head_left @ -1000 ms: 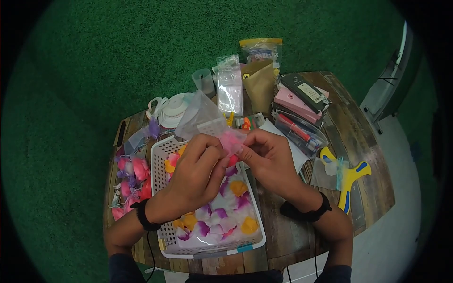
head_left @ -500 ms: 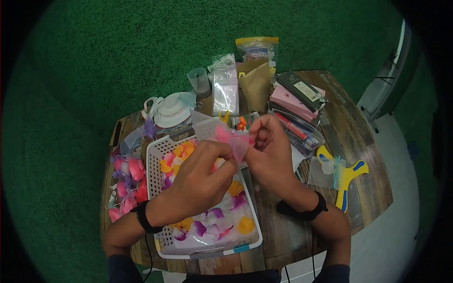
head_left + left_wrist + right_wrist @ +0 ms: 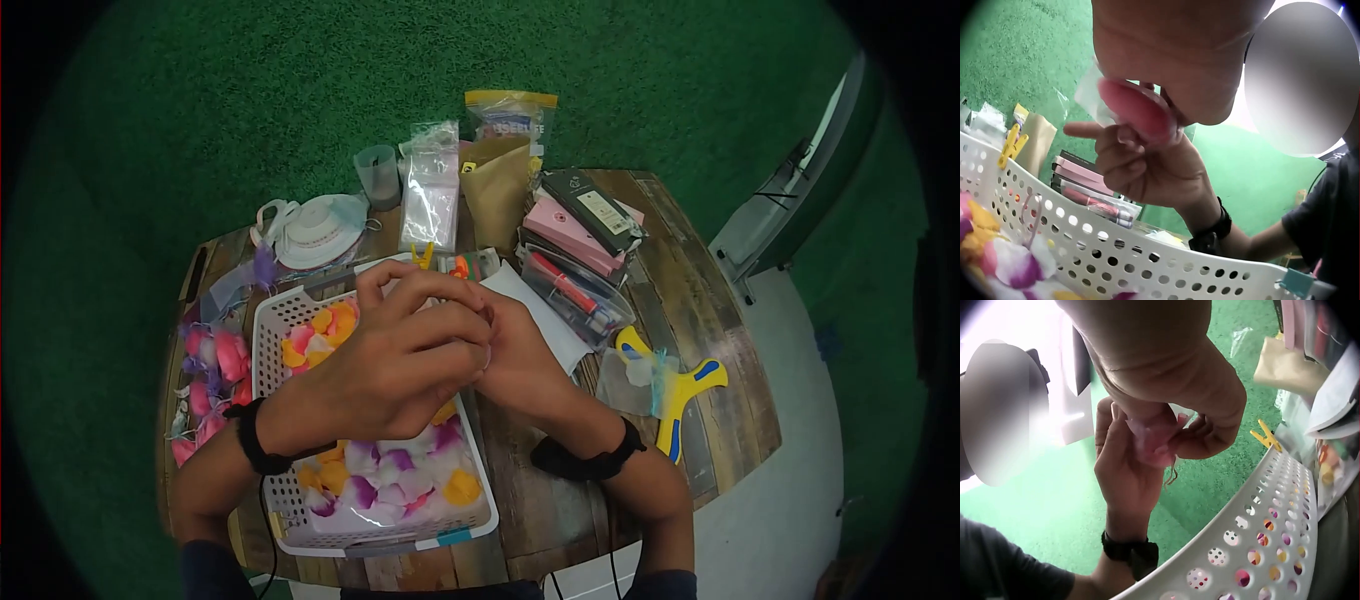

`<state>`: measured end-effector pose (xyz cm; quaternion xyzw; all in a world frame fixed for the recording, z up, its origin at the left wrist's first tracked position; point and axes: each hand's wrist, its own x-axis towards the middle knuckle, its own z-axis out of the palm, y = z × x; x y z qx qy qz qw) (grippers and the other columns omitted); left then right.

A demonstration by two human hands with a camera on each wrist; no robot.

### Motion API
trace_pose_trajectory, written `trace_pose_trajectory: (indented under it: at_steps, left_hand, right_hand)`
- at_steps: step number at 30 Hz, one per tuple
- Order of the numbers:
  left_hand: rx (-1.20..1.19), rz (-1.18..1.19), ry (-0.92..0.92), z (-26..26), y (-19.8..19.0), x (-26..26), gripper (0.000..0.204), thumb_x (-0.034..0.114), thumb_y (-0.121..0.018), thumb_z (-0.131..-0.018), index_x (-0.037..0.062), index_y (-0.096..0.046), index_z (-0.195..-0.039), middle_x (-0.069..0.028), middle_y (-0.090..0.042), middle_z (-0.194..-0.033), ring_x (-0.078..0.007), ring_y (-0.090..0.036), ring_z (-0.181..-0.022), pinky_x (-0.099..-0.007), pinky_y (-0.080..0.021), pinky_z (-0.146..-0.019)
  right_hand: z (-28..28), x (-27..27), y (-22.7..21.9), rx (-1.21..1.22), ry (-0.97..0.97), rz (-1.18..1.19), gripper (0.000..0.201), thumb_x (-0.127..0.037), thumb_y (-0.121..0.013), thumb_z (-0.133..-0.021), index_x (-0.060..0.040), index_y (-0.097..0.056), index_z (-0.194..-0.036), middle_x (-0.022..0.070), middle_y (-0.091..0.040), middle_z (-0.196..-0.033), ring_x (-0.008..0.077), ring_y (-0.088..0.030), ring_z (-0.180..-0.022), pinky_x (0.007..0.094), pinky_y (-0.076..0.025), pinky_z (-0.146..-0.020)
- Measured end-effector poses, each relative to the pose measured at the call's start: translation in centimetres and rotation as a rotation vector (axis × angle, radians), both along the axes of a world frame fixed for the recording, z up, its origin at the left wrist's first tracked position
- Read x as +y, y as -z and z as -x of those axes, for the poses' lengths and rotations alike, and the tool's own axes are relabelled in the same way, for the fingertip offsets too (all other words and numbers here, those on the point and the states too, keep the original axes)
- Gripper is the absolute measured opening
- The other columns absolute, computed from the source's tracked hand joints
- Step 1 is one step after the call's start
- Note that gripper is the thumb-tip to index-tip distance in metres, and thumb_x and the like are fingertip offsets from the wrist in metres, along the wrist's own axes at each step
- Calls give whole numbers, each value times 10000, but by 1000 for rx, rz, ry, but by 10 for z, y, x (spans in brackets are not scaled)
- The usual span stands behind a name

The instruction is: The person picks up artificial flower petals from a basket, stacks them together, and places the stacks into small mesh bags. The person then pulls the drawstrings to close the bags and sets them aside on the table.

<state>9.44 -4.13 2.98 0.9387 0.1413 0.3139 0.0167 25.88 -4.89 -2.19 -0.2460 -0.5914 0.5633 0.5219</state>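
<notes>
Held up over the basket, the left hand [image 3: 400, 345] and right hand [image 3: 520, 350] meet, and their fingers hide what lies between them in the head view. A small sheer pouch with pink contents [image 3: 1138, 112] shows between the hands in the left wrist view, with the right hand [image 3: 1147, 165] curled at it and its index finger extended. In the right wrist view, both hands pinch the pouch [image 3: 1152, 440], and thin strings [image 3: 1172, 477] hang from it. Below them, the white perforated basket [image 3: 480, 480] holds orange, purple-white and pink petals [image 3: 400, 475].
Filled pink pouches [image 3: 215, 365] lie left of the basket. Behind it are a ribbon roll [image 3: 315, 230], a plastic cup [image 3: 378, 178], clear bags [image 3: 430, 190] and a brown bag [image 3: 495, 195]. Boxes [image 3: 580, 220], a pen case [image 3: 570, 290] and a yellow-blue tool [image 3: 685, 390] lie right.
The left hand's fingers have moved over to meet the right hand, covering the pouch seen between them earlier. The table and its things have shifted left in the head view.
</notes>
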Motion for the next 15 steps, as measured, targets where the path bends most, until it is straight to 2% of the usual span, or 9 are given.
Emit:
trace_pose_trajectory:
  at_steps: [1, 4, 6, 7, 8, 10, 12, 14, 15]
  left_hand:
    - [2, -5, -6, 2, -2, 0, 135, 68, -694, -736, 97, -613, -840, -15, -587, -959, -254, -568, -1059, -460, -296, -937]
    - [96, -79, -20, 7, -7, -3, 171, 106, -708, -776, 86, -618, -919, -58, -575, -1059, -260, -514, -1117, -446, -285, -959]
    - [-425, 1, -338, 8, 4, -9, 363, 175, -727, -816, 69, -554, -1117, -119, -486, -1186, -253, -442, -1158, -427, -297, -988]
    - [-654, 156, -288, 9, 22, 3, 611, 257, -741, -843, 64, -384, -1300, -144, -375, -1255, -227, -390, -1167, -386, -335, -992]
    - [-653, 150, -284, 8, 21, 0, 611, 257, -741, -843, 64, -384, -1300, -144, -375, -1255, -227, -390, -1167, -386, -335, -992]
    - [-789, 1052, -322, 1, 22, -6, 735, 302, -751, -850, 69, -273, -1358, -124, -332, -1248, -214, -372, -1187, -349, -372, -977]
    - [-825, 1185, -262, -9, 27, -5, 714, 324, -725, -887, 92, -252, -1369, -88, -426, -1209, -174, -436, -1115, -324, -403, -946]
    - [-915, 1716, 15, -14, 27, -2, 565, 305, -687, -925, 104, -362, -1341, -25, -537, -1122, -117, -502, -1003, -311, -420, -932]
    - [-915, 1715, 24, -18, 23, -2, 565, 305, -687, -925, 104, -362, -1341, -25, -537, -1122, -117, -502, -1003, -311, -420, -932]
  right_hand:
    - [-1, 1, -2, 79, -103, 140, 333, 54, -644, -809, -10, -601, -1133, 4, -652, -968, 70, -590, -901, 237, -487, -775]
    - [-4, 6, 8, 69, -49, 211, 300, 57, -642, -817, -16, -604, -1106, 7, -654, -976, 72, -600, -904, 236, -488, -773]
    - [-5, 8, 0, 144, 72, 219, 272, 55, -641, -828, -14, -604, -1088, 14, -656, -975, 74, -606, -893, 236, -492, -765]
    - [-8, 9, -3, 213, 203, 238, 244, 54, -640, -838, -13, -604, -1070, 20, -658, -973, 76, -612, -883, 237, -495, -758]
    - [-13, 13, 0, 216, 260, 205, 196, 40, -638, -863, -18, -592, -1044, 23, -654, -958, 78, -616, -857, 232, -502, -746]
    - [-14, 12, -6, 257, 292, 166, 195, 39, -636, -867, -21, -585, -1046, 21, -651, -950, 74, -612, -847, 229, -502, -742]
    - [-14, 11, -9, 286, 319, 129, 195, 38, -635, -871, -23, -577, -1047, 20, -648, -942, 70, -608, -838, 225, -503, -739]
    - [-15, 10, -7, 274, 328, 73, 194, -9, -668, -877, -50, -570, -1039, 12, -648, -989, 74, -616, -892, 229, -509, -790]
    - [-15, 9, -9, 270, 332, 67, 194, -9, -668, -877, -50, -570, -1039, 12, -648, -989, 74, -616, -892, 229, -509, -790]
